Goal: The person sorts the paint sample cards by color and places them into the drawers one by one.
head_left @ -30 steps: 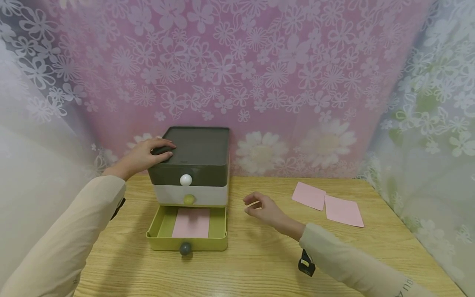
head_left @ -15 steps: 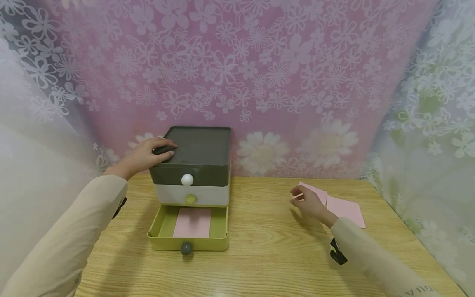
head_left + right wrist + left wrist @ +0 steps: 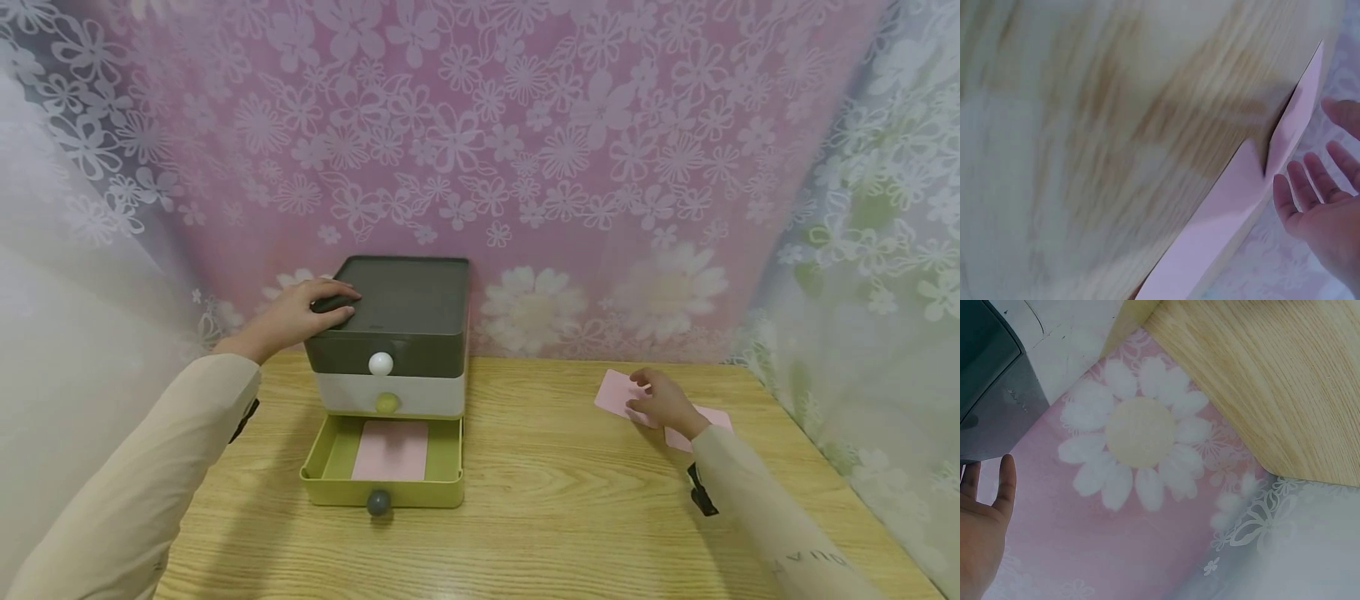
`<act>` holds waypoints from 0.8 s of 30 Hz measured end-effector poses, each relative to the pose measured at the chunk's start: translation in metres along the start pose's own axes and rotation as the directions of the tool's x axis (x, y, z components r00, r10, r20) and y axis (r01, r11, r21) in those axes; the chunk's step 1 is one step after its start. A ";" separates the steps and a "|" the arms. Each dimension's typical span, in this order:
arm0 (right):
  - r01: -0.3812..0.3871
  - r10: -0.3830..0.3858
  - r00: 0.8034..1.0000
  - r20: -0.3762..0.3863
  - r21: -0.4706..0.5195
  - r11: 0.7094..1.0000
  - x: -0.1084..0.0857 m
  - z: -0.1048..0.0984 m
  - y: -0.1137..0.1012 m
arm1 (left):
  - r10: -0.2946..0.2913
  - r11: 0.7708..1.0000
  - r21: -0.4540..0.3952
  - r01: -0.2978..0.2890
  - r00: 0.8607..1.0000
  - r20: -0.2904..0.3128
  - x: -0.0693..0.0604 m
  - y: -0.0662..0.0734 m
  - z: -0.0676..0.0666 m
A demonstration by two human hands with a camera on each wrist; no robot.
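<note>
A small drawer unit [image 3: 408, 293] with a dark top stands left of centre on the table. My left hand [image 3: 281, 323] rests on its top left corner, fingers over the edge. The lowest, olive-green drawer [image 3: 330, 490] is pulled out, and a pink paper square [image 3: 390, 454] lies in it. On the right, my right hand [image 3: 665, 402] is above two more pink squares, its fingers loosely spread. It partly hides the left square [image 3: 617, 393] and the right square [image 3: 712, 419]. In the right wrist view, nothing shows between the fingers of my right hand [image 3: 1329, 215].
The drawers carry round knobs: a white knob [image 3: 381, 364], a green knob [image 3: 387, 403] and a dark grey knob [image 3: 378, 502]. A pink floral curtain [image 3: 525, 150] hangs behind the wooden table [image 3: 555, 500], with pale cloths on both sides.
My right hand has moved right, from beside the drawer unit to above the pink squares. My left hand stays on the unit, and the drawer remains pulled out.
</note>
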State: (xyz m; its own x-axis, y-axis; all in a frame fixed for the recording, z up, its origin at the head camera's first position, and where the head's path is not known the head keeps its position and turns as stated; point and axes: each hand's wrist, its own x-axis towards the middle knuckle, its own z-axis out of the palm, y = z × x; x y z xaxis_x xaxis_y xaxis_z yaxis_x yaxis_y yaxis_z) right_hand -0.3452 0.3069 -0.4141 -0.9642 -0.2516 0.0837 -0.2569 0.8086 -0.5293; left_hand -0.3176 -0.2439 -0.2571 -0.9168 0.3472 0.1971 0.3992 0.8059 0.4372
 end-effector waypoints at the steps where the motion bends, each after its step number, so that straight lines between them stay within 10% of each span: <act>1: -0.003 0.003 1.000 0.005 -0.002 1.000 0.001 -0.001 0.002 | -0.001 1.000 -0.003 0.001 1.000 0.000 0.000 0.000 0.000; 24: -0.047 0.064 0.990 0.123 -0.136 0.990 0.009 -0.006 0.011 | -0.002 1.000 -0.012 0.001 1.000 -0.018 0.002 -0.004 0.003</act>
State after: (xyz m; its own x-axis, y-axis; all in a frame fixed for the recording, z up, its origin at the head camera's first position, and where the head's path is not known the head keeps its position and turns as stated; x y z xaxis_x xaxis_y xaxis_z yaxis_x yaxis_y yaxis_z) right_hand -0.3568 0.3163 -0.4143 -0.9633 -0.2627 -0.0544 -0.2179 0.8844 -0.4126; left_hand -0.3211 -0.2449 -0.2605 -0.9172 0.3370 0.2126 0.3979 0.8006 0.4479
